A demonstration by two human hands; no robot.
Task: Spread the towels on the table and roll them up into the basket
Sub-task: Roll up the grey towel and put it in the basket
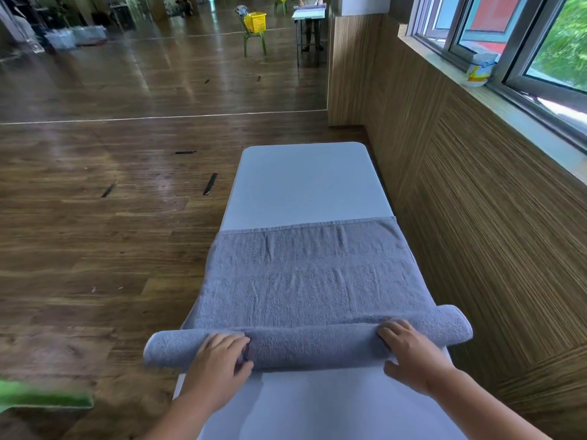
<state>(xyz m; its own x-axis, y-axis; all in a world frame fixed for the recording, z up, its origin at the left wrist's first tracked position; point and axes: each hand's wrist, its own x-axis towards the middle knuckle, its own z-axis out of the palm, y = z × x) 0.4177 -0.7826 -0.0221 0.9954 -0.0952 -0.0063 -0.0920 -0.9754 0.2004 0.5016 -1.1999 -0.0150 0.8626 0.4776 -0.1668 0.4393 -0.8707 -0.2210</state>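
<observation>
A grey towel (pixel 305 274) lies across the long pale table (pixel 305 182), covering the table's middle stretch from side to side. The towel's hemmed far edge lies flat, with bare tabletop beyond it up to the table's rounded far end. The near part of the towel is wound into a thick roll lying crosswise on the table, and both ends of the roll stick out past the table's long sides. The flat, faintly creased part runs from the roll toward the table's far end. The left hand (pixel 219 360) rests on the roll toward the table's left side. Its fingers are curved over the top of the roll and its thumb is tucked against the side that faces the table's near end. The right hand (pixel 409 354) holds the roll the same way toward the table's right side, fingers bent over the top and thumb under the near face. The two hands are set well apart, and both forearms reach in over the bare near part of the table. A wood-panelled wall (pixel 476 217) runs close along the table's right side, and above it a white tub with a yellow label (pixel 479 69) stands on a window sill (pixel 521 122). Wooden floor (pixel 111 217) spreads out to the table's left. Well beyond the table's far end, a yellow basket (pixel 255 22) sits on a green chair (pixel 254 42) next to a second table (pixel 309 14). A blurred green shape (pixel 44 396) shows low down, off the table's near left corner; I cannot tell what it is.
</observation>
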